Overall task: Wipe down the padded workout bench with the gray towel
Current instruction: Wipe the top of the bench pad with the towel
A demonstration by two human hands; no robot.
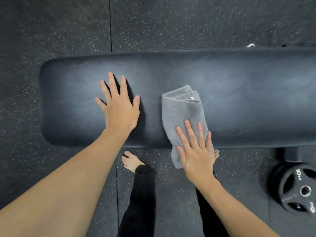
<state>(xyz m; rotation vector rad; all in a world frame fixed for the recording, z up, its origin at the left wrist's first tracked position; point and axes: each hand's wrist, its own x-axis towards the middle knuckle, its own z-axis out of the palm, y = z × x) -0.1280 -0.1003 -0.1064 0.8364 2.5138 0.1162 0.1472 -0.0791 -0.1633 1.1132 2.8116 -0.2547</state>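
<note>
The black padded workout bench (239, 93) runs across the view from left to right. A folded gray towel (181, 113) lies across its middle, its near end hanging over the front edge. My right hand (196, 151) presses flat on the near part of the towel, fingers spread. My left hand (119, 106) rests palm down on the bare pad to the left of the towel, fingers apart, holding nothing.
A black weight plate (295, 189) marked 10 lies on the speckled rubber floor (68, 23) at the lower right, near a bench leg. My bare feet (131, 161) stand on the floor just in front of the bench.
</note>
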